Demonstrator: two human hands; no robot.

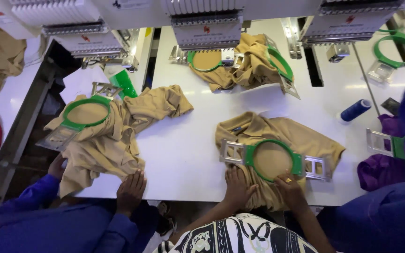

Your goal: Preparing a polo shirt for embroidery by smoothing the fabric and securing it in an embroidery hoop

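A tan shirt lies on the white table in front of me, clamped in a round green hoop with metal brackets on both sides. My left hand lies flat on the fabric just below the hoop, fingers spread. My right hand, wearing a ring, has its fingers bunched on the hoop's lower right rim.
A co-worker in blue sleeves has one hand on a second hooped tan shirt at the left. A third hooped shirt sits under the embroidery machine heads. A blue thread spool and purple cloth lie at the right.
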